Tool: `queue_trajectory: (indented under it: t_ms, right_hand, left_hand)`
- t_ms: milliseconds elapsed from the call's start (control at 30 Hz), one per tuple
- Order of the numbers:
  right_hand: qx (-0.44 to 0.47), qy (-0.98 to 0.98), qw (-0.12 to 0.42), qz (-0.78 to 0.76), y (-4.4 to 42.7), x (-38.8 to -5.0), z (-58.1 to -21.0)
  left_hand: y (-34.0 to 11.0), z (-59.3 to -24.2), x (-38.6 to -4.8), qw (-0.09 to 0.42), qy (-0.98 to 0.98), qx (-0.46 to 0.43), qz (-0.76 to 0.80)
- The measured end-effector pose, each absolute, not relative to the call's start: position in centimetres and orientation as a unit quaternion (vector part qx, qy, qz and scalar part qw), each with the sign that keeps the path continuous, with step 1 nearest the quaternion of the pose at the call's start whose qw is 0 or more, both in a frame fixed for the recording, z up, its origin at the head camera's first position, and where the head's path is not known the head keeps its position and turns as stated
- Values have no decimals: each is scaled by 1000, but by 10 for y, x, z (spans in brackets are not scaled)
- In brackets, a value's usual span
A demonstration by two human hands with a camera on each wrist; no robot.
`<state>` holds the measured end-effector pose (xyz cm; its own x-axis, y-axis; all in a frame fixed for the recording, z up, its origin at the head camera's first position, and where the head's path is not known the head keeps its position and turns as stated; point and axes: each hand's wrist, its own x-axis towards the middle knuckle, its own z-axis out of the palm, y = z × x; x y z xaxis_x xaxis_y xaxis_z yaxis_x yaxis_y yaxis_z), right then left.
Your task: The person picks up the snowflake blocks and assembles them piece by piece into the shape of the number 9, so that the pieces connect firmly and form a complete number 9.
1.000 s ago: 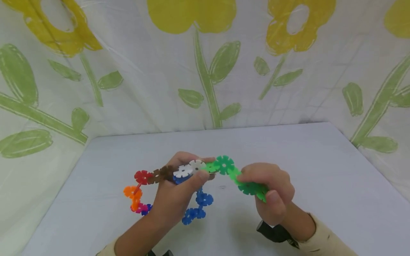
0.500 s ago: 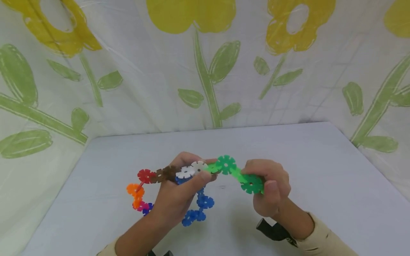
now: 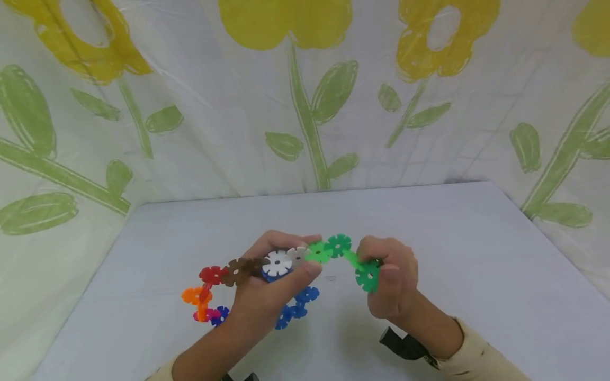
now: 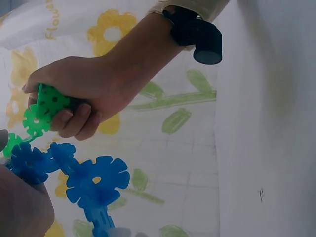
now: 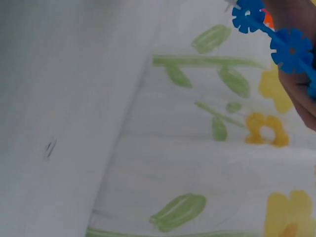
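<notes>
A chain of interlocking plastic snowflake discs (image 3: 278, 263) hangs above the table between both hands. My left hand (image 3: 267, 291) grips it around the white and light green discs, thumb on the near side. From there brown, red, orange (image 3: 196, 296), pink and dark blue discs curve round to the left. Blue discs (image 4: 98, 180) dangle below that hand, large in the left wrist view. My right hand (image 3: 393, 280) pinches the green end, its fingers curled over the last discs and partly hiding them. Green discs (image 3: 338, 245) bridge the space between the hands.
The white table (image 3: 452, 233) spreads beneath both hands. Behind it hangs a white curtain (image 3: 214, 132) printed with yellow flowers and green leaves. A black wrist-camera mount (image 3: 404, 344) sits on the right wrist.
My right hand has shifted left towards the left hand and now covers more of the green end. The left hand has turned slightly, so the white and brown discs face the head camera more.
</notes>
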<state>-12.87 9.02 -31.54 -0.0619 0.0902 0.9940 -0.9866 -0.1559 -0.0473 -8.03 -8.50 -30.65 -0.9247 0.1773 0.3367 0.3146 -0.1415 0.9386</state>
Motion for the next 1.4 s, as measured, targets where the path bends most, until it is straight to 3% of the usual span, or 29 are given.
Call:
queue_trajectory:
  t_ms: [200,433,500,800,1000,1400]
  right_hand:
    - [505,-492,418,572,96,-130,-323]
    - [470,-576,273,610,107,-121,-324]
    - [464,-591,254,609,108,-119,-323]
    - [482,-602,288,567,109,-119,-321]
    - [500,-579,317,560,109,-120,-319]
    - [510,-573,260,587,117,-119,-313]
  left_hand:
    - [-90,-302,-81,58,-655,-157,-737]
    - [-96,-303,-92,55,-514,-186,-836]
    - [-98,-305,-94,57,-498,-200,-842]
    - [-101,-309,-97,-13,-472,-221,-853]
    - [-102,-308,-96,-24,-503,-232,-832]
    - [-103,-305,-97,-49,-535,-233,-811]
